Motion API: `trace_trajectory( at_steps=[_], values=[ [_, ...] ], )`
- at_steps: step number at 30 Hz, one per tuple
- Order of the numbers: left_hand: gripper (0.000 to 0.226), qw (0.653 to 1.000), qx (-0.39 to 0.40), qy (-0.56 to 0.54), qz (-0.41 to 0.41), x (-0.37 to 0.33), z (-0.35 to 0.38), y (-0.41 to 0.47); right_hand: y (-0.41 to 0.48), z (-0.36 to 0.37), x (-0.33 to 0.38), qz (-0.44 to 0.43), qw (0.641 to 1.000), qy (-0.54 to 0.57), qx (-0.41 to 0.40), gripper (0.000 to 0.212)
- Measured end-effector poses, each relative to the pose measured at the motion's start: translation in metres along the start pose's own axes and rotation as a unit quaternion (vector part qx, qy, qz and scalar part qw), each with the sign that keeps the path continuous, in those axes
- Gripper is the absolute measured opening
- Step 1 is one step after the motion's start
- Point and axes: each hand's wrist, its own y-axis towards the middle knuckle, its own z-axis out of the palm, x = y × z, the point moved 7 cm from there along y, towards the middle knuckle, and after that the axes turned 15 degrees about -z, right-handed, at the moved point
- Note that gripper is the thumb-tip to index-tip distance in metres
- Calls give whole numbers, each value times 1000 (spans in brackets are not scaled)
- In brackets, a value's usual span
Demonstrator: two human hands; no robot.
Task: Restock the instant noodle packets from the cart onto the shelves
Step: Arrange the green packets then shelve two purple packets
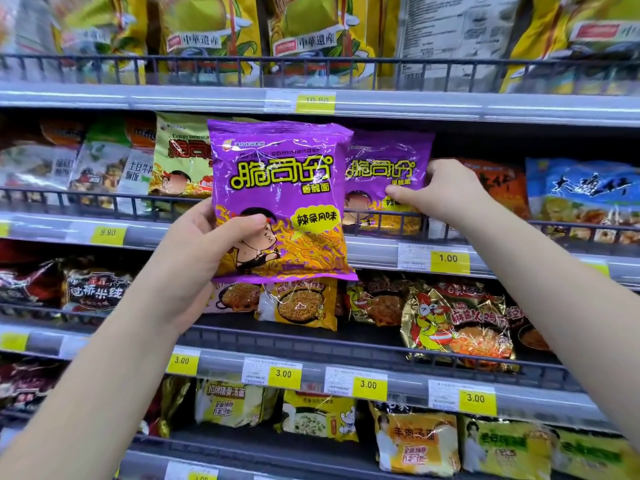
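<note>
My left hand [207, 244] grips a purple instant noodle packet [280, 188] by its lower left edge and holds it upright in front of the second shelf. My right hand [446, 192] pinches the right side of a second purple packet [388, 168], which stands on that shelf behind the black wire rail [485, 230]. A green packet of the same brand [180, 157] stands on the shelf just left of the held packet. The cart is out of view.
Yellow bags fill the top shelf [207, 98]. Orange and blue packets [581, 192] stand right of my right hand. Lower shelves hold yellow, gold and dark noodle packets [457, 323], with yellow price tags [449, 259] along the shelf edges.
</note>
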Motion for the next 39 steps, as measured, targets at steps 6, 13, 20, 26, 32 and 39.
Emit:
trace_trajectory(
  at_steps=[6,13,20,26,32,39],
  values=[
    [39,1000,10,-9,-3,3,6,2,-8,-1,8,-12,998,-46,-29,40],
    [38,1000,-8,-7,7,-2,14,5,-7,-1,3,2,998,-26,-65,53],
    [29,1000,-10,5,18,-9,27,8,-13,-10,2,10,997,-29,-66,67],
    [23,1000,14,-5,12,-16,48,20,-34,-37,21,-62,991,31,-115,35],
    [38,998,60,-1,7,-20,85,35,-51,-27,37,-71,937,341,-5,32],
    [15,995,94,20,-37,-12,115,45,-52,-20,16,2,925,379,5,35]
  ],
)
